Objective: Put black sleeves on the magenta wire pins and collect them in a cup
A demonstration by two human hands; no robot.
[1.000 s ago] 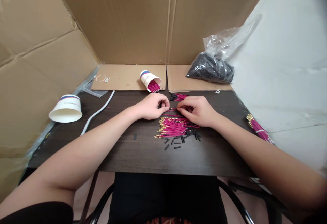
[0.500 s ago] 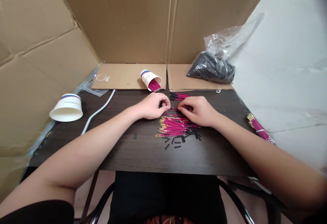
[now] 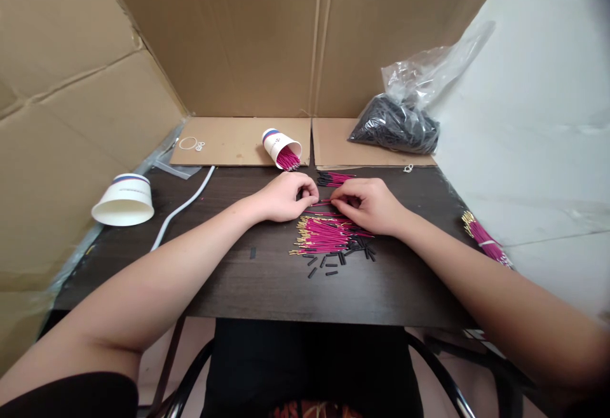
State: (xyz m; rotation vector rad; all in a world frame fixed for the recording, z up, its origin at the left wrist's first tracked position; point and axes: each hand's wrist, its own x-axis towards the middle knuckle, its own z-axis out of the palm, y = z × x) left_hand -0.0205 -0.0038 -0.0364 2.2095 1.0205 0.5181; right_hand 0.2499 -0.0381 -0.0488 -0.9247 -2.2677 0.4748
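Note:
A short magenta wire (image 3: 325, 202) stretches between my two hands, just above the pile. My left hand (image 3: 290, 197) pinches its left end between thumb and fingers. At the other end, the fingertips of my right hand (image 3: 366, 205) are closed on it; the tip itself is hidden. Below my hands lies a pile of magenta wires (image 3: 324, 235) with gold ends pointing left. Small black sleeves (image 3: 342, 258) are scattered along the pile's lower and right edges. Beyond my fingers, a smaller group of magenta wires with black sleeves (image 3: 333, 179) rests on the table.
A tipped paper cup (image 3: 281, 147) holds more wires at the back. Another paper cup (image 3: 124, 205) lies at left near a grey-white cable (image 3: 185, 207). A clear bag of black pieces (image 3: 398, 127) sits back right. A tied wire bundle (image 3: 486, 240) rests at the right edge.
Both hands stay almost where they were, still pinching the wire. The view has shifted very slightly; nothing on the table has visibly moved.

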